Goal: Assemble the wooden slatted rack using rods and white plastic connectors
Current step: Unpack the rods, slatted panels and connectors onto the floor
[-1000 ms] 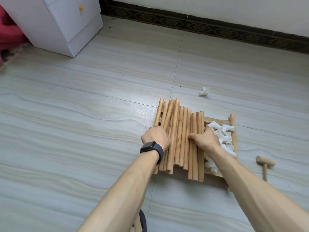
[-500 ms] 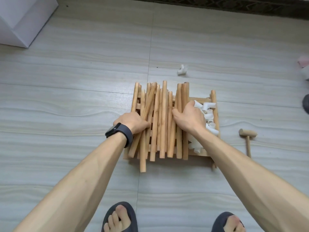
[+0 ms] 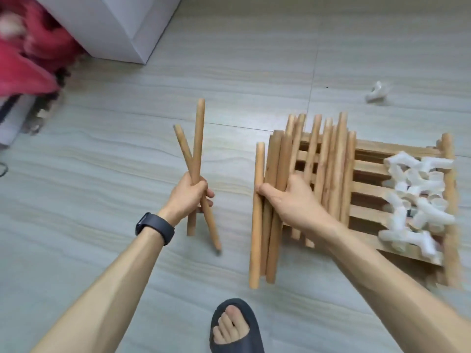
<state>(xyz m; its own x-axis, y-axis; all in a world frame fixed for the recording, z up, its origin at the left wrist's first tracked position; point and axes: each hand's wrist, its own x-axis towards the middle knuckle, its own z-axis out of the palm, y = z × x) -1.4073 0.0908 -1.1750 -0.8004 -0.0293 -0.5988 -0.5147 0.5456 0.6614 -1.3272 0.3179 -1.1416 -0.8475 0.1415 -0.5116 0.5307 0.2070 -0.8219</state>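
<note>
Fingers of our left hand (image 3: 187, 193) curl tight round a crossed pair of rods (image 3: 197, 138), which form a narrow X with the long ends pointing toward twelve o'clock. This hand is at nine o'clock from the rack parts, and a dark wristband (image 3: 155, 228) sits on its wrist. Our right hand (image 3: 293, 200) grips three rods (image 3: 270, 250) at the nine o'clock edge of the pile, with the thumb hooked over the outermost one. The other rods (image 3: 331, 161) lie side by side across the slatted panel (image 3: 369, 151), running from six to twelve. White plastic connectors (image 3: 420, 194) are heaped on the panel's three o'clock side. One stray connector (image 3: 377, 93) lies on the floor (image 3: 102, 174) at one o'clock, well apart. At eleven o'clock stands a white cabinet (image 3: 119, 26) with red cloth (image 3: 28, 62) beside it. At six o'clock we see our foot in a dark slipper (image 3: 233, 304).
</note>
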